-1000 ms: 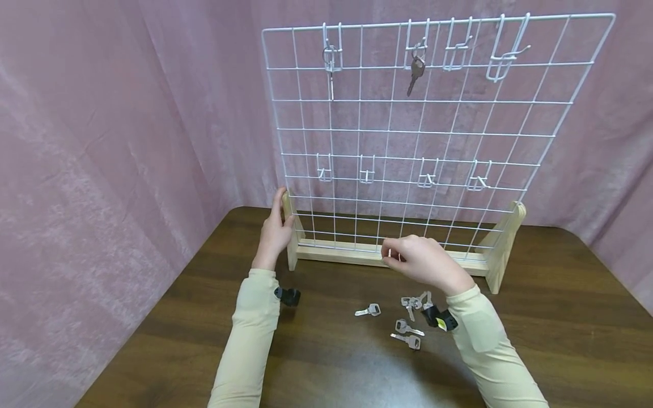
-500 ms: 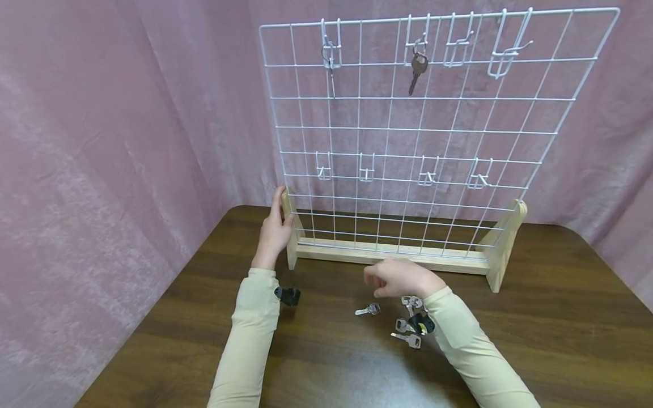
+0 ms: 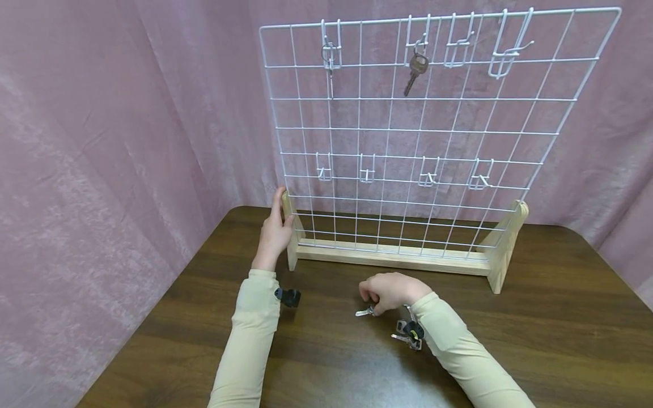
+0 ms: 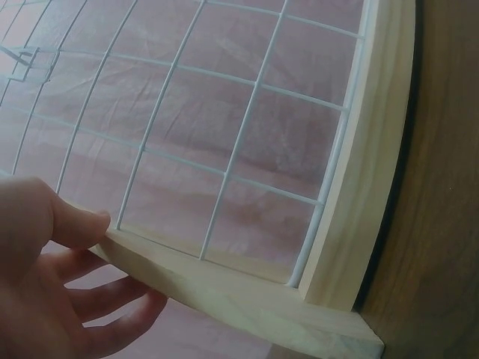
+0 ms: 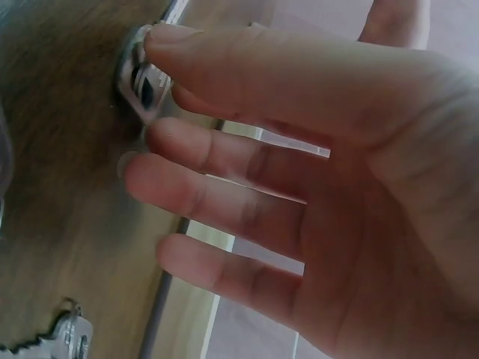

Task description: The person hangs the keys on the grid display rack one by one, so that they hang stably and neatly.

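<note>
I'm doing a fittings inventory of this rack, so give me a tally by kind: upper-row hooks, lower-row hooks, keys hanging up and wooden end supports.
Upper-row hooks: 4
Lower-row hooks: 4
Hanging keys: 2
Wooden end supports: 2
Total: 12

Key (image 3: 363, 311), 5 o'clock, is silver; hanging key (image 3: 418, 64), 1 o'clock, dull brown. Wire grid (image 3: 419, 131) is white; stand (image 3: 388, 259), pale wood; table (image 3: 178, 345), dark brown; curtain (image 3: 127, 141), mottled pink; sleeves (image 3: 250, 331), pale yellow.
</note>
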Available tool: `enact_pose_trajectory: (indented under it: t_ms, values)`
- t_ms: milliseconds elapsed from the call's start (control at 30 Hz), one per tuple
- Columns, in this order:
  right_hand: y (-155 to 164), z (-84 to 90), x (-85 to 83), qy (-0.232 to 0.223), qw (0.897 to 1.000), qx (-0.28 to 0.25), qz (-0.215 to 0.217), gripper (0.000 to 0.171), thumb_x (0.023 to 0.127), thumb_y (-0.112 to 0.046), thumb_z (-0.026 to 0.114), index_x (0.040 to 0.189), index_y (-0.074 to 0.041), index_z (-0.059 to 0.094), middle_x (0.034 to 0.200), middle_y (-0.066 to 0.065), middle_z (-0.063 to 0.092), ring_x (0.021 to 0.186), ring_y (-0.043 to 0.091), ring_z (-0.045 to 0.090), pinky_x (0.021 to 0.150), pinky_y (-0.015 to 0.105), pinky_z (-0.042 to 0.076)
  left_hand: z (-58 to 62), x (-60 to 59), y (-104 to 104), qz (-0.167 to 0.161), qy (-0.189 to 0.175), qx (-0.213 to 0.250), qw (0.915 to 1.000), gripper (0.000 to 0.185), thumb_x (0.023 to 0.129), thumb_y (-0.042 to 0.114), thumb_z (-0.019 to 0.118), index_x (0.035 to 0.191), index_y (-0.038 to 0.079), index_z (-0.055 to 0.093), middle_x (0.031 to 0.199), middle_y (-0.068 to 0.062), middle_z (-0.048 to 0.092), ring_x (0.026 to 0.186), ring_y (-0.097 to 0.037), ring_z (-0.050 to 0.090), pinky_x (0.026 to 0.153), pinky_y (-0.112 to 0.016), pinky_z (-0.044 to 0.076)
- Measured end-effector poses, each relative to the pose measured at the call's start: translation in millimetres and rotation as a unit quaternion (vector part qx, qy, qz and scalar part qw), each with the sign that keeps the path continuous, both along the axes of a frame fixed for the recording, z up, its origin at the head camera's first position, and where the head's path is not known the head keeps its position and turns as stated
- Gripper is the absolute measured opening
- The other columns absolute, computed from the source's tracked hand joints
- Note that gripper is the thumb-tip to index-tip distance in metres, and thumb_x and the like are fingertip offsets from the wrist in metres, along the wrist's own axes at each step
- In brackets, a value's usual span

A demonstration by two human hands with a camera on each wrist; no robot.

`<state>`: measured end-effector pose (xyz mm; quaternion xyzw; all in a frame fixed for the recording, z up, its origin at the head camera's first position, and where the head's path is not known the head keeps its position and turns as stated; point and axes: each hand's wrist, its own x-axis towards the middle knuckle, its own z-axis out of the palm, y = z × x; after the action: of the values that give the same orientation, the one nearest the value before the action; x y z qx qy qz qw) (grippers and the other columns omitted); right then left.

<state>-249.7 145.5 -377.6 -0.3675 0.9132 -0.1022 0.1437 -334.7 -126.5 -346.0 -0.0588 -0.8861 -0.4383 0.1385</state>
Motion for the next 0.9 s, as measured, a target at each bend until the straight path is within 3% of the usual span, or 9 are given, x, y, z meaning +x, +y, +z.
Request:
enact_pose_trajectory:
  t_ms: [367, 900]
  values:
    - [-0.4, -4.1, -0.6, -0.001, 1.0, 0.008, -0.011, 0.025, 0.072, -0.012, 0.079, 0.077, -0.014, 0.054, 0.071, -0.006, 0.052, 0.064, 0.004, 0.043, 0.058, 0.02, 0.037, -0.8, 0.0, 0.8, 0.007, 0.006, -0.005, 0.9999, 0.068, 0.1, 0.013, 0.049, 0.151, 0.042, 0.015, 0.148, -0.02, 0.045, 0.113, -0.043, 0.061, 0.085, -0.055, 0.053]
    - [0.7, -3.7, 0.5, -0.008, 1.0, 0.014, -0.006, 0.024, 0.07, -0.008, 0.074, 0.077, -0.015, 0.052, 0.065, -0.012, 0.043, 0.059, 0.004, 0.04, 0.054, 0.02, 0.032, -1.2, 0.8, 0.5, 0.007, 0.001, -0.006, 1.0, 0.068, 0.101, 0.014, 0.048, 0.152, 0.041, 0.013, 0.148, -0.021, 0.044, 0.113, -0.044, 0.061, 0.087, -0.056, 0.052]
